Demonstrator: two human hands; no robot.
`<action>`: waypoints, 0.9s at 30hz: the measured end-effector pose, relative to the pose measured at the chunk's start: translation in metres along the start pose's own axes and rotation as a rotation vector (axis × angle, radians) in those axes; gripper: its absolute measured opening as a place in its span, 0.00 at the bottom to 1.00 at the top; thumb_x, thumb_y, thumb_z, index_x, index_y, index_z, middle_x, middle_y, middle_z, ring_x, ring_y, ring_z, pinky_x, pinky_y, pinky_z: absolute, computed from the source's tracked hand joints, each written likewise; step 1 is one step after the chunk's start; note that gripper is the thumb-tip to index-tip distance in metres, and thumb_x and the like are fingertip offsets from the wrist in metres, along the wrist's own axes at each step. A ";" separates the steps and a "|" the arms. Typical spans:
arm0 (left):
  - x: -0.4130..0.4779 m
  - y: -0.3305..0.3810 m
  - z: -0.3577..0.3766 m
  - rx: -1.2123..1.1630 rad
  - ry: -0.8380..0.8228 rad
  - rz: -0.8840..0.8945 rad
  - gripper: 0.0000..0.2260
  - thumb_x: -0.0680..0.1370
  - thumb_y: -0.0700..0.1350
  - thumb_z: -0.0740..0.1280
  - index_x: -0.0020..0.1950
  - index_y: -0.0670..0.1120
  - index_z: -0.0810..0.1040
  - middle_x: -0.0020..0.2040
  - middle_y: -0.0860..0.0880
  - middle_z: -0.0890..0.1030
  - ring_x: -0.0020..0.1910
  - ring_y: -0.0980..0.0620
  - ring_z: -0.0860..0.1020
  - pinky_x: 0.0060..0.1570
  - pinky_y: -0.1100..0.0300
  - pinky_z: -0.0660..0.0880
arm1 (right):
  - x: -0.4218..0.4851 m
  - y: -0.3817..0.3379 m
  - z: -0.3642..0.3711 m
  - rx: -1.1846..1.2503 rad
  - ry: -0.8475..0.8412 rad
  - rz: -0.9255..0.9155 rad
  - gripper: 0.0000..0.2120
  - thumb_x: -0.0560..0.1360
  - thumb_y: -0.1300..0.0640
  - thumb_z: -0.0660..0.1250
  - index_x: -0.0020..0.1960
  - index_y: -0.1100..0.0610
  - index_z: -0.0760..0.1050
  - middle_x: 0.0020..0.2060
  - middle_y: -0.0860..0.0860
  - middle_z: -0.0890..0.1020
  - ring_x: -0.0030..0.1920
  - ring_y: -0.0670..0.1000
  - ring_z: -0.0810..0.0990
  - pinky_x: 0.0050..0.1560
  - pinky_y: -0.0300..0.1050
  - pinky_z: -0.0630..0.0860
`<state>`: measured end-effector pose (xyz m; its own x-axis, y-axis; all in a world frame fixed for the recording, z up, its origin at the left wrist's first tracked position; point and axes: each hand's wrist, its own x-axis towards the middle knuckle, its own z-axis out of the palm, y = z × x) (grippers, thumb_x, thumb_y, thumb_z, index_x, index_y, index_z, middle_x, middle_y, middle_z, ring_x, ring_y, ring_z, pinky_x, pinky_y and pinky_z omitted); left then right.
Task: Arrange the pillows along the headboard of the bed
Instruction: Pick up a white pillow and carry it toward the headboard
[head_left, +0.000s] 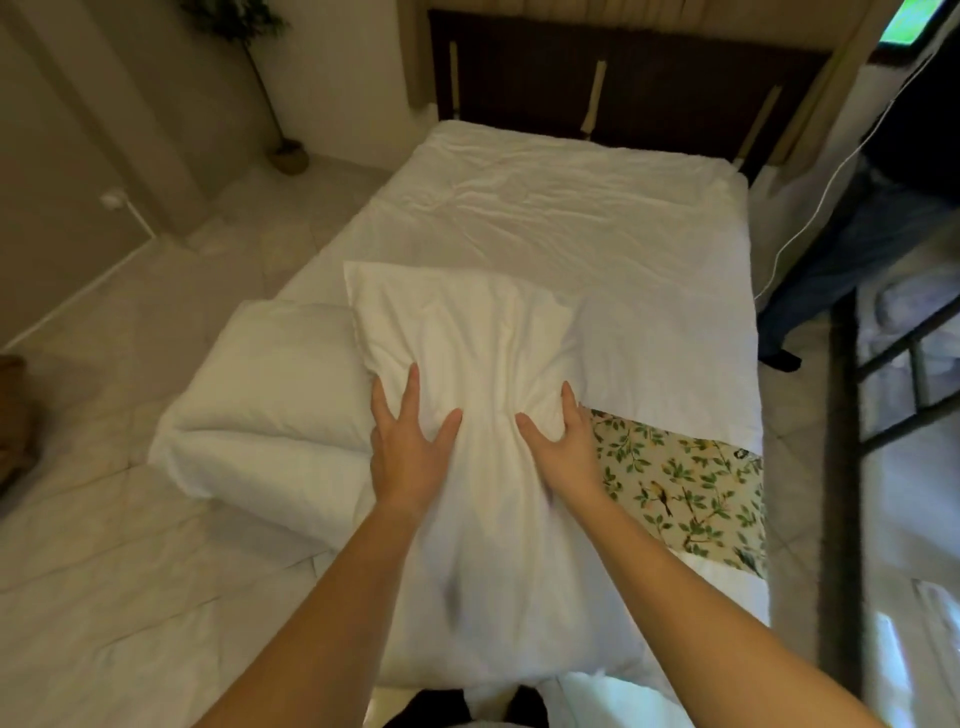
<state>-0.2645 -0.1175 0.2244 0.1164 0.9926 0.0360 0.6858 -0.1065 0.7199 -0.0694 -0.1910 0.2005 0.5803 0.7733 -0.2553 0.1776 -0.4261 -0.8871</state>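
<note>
A white pillow (467, 332) is held lengthwise over the foot half of the bed, pinched at its middle between both hands. My left hand (410, 441) grips its left side and my right hand (561, 441) grips its right side. A second white pillow (275, 374) lies at the bed's left edge, next to the held one. The dark wooden headboard (623, 88) stands at the far end, with no pillow against it. The white sheet (561, 218) there is wrinkled.
A floral patterned cloth (680, 483) lies at the bed's right edge. A person's legs in blue trousers (852, 249) stand right of the bed beside a black metal frame (893, 364). A potted plant (288, 156) stands on the tiled floor at far left.
</note>
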 end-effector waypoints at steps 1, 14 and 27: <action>-0.007 -0.005 -0.007 0.009 0.004 -0.015 0.35 0.78 0.69 0.65 0.81 0.70 0.51 0.84 0.56 0.47 0.75 0.38 0.68 0.68 0.41 0.72 | -0.008 -0.002 0.005 -0.011 -0.012 0.001 0.47 0.74 0.32 0.72 0.85 0.38 0.51 0.85 0.50 0.55 0.83 0.52 0.55 0.79 0.54 0.56; -0.011 -0.111 -0.117 -0.018 0.069 -0.185 0.37 0.78 0.70 0.65 0.83 0.64 0.55 0.84 0.56 0.50 0.76 0.39 0.66 0.72 0.43 0.69 | -0.058 -0.069 0.136 -0.293 -0.146 -0.136 0.44 0.77 0.30 0.66 0.85 0.43 0.52 0.85 0.48 0.50 0.83 0.54 0.56 0.76 0.57 0.62; 0.061 -0.283 -0.285 -0.038 0.233 -0.295 0.36 0.77 0.69 0.66 0.82 0.65 0.58 0.83 0.58 0.53 0.78 0.44 0.63 0.73 0.42 0.68 | -0.080 -0.157 0.384 -0.346 -0.327 -0.176 0.44 0.77 0.31 0.67 0.86 0.44 0.53 0.85 0.48 0.52 0.80 0.53 0.63 0.73 0.55 0.66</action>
<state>-0.6565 -0.0099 0.2206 -0.2520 0.9675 -0.0231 0.6375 0.1839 0.7481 -0.4485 -0.0056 0.2120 0.2483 0.9304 -0.2697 0.5352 -0.3638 -0.7624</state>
